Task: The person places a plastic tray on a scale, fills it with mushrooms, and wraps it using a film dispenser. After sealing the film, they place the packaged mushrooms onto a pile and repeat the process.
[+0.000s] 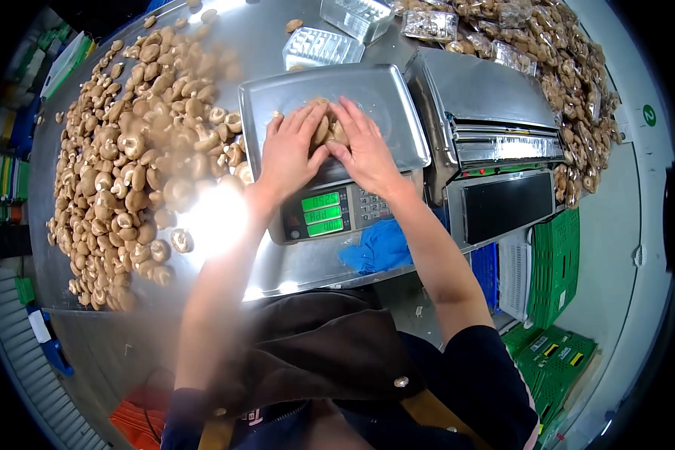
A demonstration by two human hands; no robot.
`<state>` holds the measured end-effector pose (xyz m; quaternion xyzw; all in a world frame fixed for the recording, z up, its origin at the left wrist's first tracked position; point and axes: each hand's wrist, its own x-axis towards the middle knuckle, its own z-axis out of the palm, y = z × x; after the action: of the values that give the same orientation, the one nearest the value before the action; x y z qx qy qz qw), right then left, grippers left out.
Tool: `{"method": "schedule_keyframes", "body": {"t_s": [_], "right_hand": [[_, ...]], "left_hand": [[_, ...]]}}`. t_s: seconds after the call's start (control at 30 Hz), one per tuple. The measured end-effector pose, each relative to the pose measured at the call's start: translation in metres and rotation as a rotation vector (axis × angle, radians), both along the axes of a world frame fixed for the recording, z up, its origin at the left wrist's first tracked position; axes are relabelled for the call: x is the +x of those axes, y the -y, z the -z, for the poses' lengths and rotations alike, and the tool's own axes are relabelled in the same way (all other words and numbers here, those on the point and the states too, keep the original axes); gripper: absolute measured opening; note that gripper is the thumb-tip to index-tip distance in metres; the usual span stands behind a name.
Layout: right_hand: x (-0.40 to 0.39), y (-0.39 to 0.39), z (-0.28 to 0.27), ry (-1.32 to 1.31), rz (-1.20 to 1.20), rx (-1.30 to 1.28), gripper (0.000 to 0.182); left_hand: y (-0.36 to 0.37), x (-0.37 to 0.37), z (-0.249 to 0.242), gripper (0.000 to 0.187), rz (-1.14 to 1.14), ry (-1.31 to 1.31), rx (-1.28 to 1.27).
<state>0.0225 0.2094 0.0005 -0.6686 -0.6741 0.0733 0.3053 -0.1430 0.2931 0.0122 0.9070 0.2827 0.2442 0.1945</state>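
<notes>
On the metal pan of a weighing scale [397, 112], both hands cup a small cluster of brown mushrooms [330, 131]. My left hand [296, 150] presses in from the left side, its fingers bent over the top. From the right, my right hand [364, 146] curves round the same cluster, with its thumb close to the left thumb. The hands hide much of the cluster and whatever lies beneath it. Below the pan, the scale's green display [322, 212] is lit beside a keypad [373, 205].
Loose mushrooms [120, 172] are heaped on the steel table's left. Clear plastic trays [322, 49] lie behind the scale. A film-wrapping machine [495, 105] stands right, with packed mushrooms [570, 97] beyond it. A blue cloth [379, 247] rests in front; green crates [555, 262] are stacked lower right.
</notes>
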Motion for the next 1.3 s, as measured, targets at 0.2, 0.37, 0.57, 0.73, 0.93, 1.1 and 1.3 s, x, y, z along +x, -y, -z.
{"method": "schedule_keyframes", "body": {"t_s": [0.2, 0.37, 0.57, 0.73, 0.93, 1.1, 1.3], "right_hand": [[0.009, 0.002, -0.016, -0.285, 0.106, 0.088, 0.060], [0.036, 0.029, -0.018, -0.580, 0.253, 0.020, 0.056], [0.025, 0.028, -0.011, -0.501, 0.326, -0.200, 0.054], [0.024, -0.009, 0.000, -0.628, 0.340, -0.381, 0.087], [0.039, -0.009, 0.016, -0.605, 0.294, -0.307, 0.087], [0.085, 0.012, -0.036, -0.640, 0.198, -0.222, 0.081], [0.229, 0.054, -0.084, -0.639, 0.185, -0.178, 0.082]], "left_hand": [[-0.003, -0.017, -0.013, 0.063, -0.067, 0.201, 0.039], [-0.009, -0.070, -0.001, 0.044, -0.397, 0.414, -0.546], [-0.022, -0.079, 0.046, 0.051, -0.310, 0.124, -0.842], [-0.029, -0.065, 0.042, 0.057, -0.284, 0.214, -0.946], [-0.014, -0.064, 0.046, 0.052, -0.311, 0.361, -1.018], [0.023, -0.018, -0.021, 0.055, -0.336, 0.453, -0.915], [0.059, 0.129, -0.066, 0.052, -0.260, 0.483, -0.869]]}}
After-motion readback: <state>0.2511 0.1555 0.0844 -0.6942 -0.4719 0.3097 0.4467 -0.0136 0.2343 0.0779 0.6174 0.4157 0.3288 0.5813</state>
